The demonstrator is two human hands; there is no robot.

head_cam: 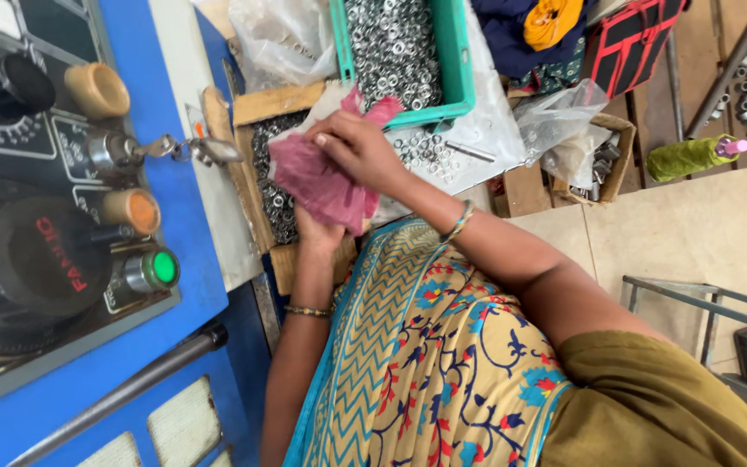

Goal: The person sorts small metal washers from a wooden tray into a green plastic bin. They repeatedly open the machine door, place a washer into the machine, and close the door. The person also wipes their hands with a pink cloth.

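Both of my hands hold a crumpled pink cloth (317, 186) over the bench. My right hand (360, 151) lies on top of the cloth with its fingers closed on it. Below it, my left hand (317, 235) grips the cloth from underneath and is mostly hidden by it. Under the cloth is a wooden tray (278, 102) filled with small metal rings (274, 207). More loose rings (425, 149) and a thin metal pin (469, 151) lie on a white sheet just beyond my right hand.
A green crate (458, 60) full of metal rings stands behind the tray. At left is a blue machine panel (192, 285) with knobs, a green button (162, 268) and a hanging key (209, 150). Plastic bags (278, 35), a cardboard box (611, 160) and a green thread cone (689, 157) lie around.
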